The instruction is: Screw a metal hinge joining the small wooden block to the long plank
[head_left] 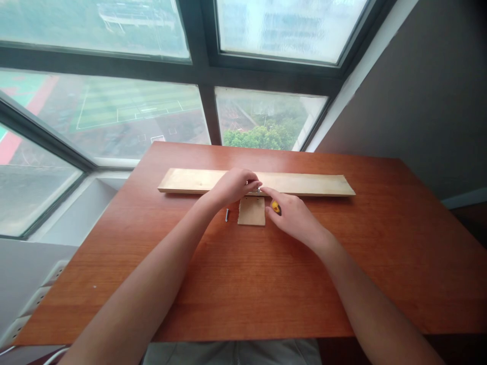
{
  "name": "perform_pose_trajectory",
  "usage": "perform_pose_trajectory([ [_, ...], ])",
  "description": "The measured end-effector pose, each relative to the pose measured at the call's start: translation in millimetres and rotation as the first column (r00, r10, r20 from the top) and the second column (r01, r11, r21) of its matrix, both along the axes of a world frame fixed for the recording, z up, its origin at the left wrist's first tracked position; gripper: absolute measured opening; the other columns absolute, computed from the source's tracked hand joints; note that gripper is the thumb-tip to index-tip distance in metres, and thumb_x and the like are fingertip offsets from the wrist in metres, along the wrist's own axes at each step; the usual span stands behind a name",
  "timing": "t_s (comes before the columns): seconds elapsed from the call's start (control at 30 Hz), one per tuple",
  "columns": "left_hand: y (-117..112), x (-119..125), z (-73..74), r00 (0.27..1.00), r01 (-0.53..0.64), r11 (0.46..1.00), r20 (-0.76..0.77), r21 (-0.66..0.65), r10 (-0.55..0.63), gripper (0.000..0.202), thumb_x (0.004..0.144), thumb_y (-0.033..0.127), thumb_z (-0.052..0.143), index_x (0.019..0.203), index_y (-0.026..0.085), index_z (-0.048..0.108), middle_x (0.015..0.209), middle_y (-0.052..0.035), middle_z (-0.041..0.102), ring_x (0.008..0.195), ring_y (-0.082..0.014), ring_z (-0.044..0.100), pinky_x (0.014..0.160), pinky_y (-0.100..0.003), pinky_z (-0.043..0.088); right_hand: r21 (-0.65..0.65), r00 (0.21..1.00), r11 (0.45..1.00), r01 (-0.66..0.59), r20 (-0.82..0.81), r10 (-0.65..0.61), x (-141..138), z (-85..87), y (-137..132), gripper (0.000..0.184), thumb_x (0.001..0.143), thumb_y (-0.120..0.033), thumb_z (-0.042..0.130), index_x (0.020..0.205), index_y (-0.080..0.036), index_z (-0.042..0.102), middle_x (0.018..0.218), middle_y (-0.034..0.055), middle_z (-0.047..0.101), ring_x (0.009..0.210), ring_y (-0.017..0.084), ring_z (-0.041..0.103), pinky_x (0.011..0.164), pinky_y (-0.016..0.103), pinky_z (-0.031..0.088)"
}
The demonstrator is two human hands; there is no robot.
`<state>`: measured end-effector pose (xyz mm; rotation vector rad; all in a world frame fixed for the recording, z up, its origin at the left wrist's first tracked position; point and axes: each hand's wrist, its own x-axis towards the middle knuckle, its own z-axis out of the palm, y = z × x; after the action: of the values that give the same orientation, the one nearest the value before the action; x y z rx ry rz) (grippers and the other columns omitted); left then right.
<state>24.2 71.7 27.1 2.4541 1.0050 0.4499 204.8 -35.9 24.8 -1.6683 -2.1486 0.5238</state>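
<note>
My left hand (236, 183) reaches over the long pale wooden board (304, 183), its fingers pinched around a small shiny metal piece (259, 189) at the board's near edge. The piece is too small to name. My right hand (292, 212) comes from the right, index fingertip against the same piece, thumb lower and apart. Between thumb and palm shows a yellow-and-black tool handle (276, 207); the rest of it is hidden by the hand. Just below the fingers, a small square wooden piece (251, 213) touches or nearly touches the board. Left of it lies a slim metal bolt-like piece (227, 215).
Everything lies on a reddish-brown wooden table (228, 284). Framed windows (207, 71) rise behind its far edge, and a grey wall (418, 91) stands to the right. Power sockets (34, 301) are low on the left, beside the table.
</note>
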Motion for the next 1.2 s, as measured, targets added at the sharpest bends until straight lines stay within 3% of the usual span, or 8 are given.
perform_pose_trajectory([
  [0.23,2.0,5.0,-1.3,0.999,-0.034,0.999,0.033,0.022,0.033,0.03,0.09,0.033,0.052,0.078,0.015,0.073,0.074,-0.006,0.07,0.064,-0.0141,0.056,0.058,-0.024,0.035,0.007,1.0,1.0,-0.019,0.009,0.019,-0.5,4.6,-3.1,0.043,0.09,-0.022,0.048,0.132,-0.025,0.057,0.116,0.005,0.07,0.104,0.022,0.066,0.091,0.033,0.048],
  [0.4,-3.4,-5.3,9.3,0.987,-0.129,0.991,0.107,0.044,0.124,0.031,0.091,0.035,0.052,0.078,0.014,0.071,0.072,-0.0048,0.068,0.062,-0.0135,0.055,0.057,-0.025,0.034,-0.003,1.0,1.0,-0.015,0.021,0.015,0.9,5.4,-3.9,0.04,0.09,-0.022,0.048,0.128,-0.023,0.059,0.115,0.0052,0.07,0.104,0.021,0.066,0.09,0.032,0.048],
  [0.57,-24.6,-35.8,22.7,0.997,-0.072,0.997,-0.011,0.02,0.072,0.032,0.091,0.038,0.052,0.075,0.016,0.069,0.069,-0.0032,0.067,0.06,-0.013,0.053,0.056,-0.025,0.032,-0.026,0.999,1.0,-0.001,0.037,0.001,2.2,3.9,-3.2,0.038,0.089,-0.024,0.049,0.126,-0.022,0.06,0.114,0.0065,0.071,0.101,0.022,0.067,0.087,0.032,0.048],
  [0.73,-48.1,-57.5,19.5,0.982,-0.067,0.998,-0.178,0.007,0.068,0.032,0.091,0.037,0.052,0.069,0.019,0.066,0.067,-0.0026,0.066,0.059,-0.0137,0.053,0.056,-0.025,0.031,-0.044,0.998,0.999,0.001,0.061,0.001,1.0,2.8,-2.7,0.034,0.088,-0.025,0.049,0.12,-0.023,0.062,0.108,0.0056,0.072,0.098,0.023,0.067,0.084,0.032,0.047],
  [0.93,-56.6,-60.1,12.5,0.955,-0.086,0.996,-0.285,0.0,0.082,0.035,0.09,0.04,0.052,0.065,0.019,0.063,0.07,-0.0034,0.067,0.062,-0.0159,0.056,0.057,-0.026,0.032,-0.059,0.996,0.998,0.003,0.089,0.002,1.7,2.1,-2.3,0.033,0.089,-0.025,0.049,0.119,-0.024,0.062,0.107,0.005,0.072,0.097,0.023,0.067,0.083,0.031,0.046],
  [1.2,-48.9,-58.8,17.6,0.961,-0.133,0.985,-0.227,0.11,0.155,0.027,0.09,0.036,0.051,0.073,0.02,0.064,0.071,-0.0022,0.065,0.061,-0.0149,0.054,0.054,-0.027,0.03,-0.078,0.994,0.997,0.007,0.109,0.001,3.2,3.3,-2.2,0.03,0.087,-0.029,0.054,0.117,-0.025,0.062,0.1,0.0048,0.073,0.093,0.022,0.067,0.079,0.03,0.046],
])
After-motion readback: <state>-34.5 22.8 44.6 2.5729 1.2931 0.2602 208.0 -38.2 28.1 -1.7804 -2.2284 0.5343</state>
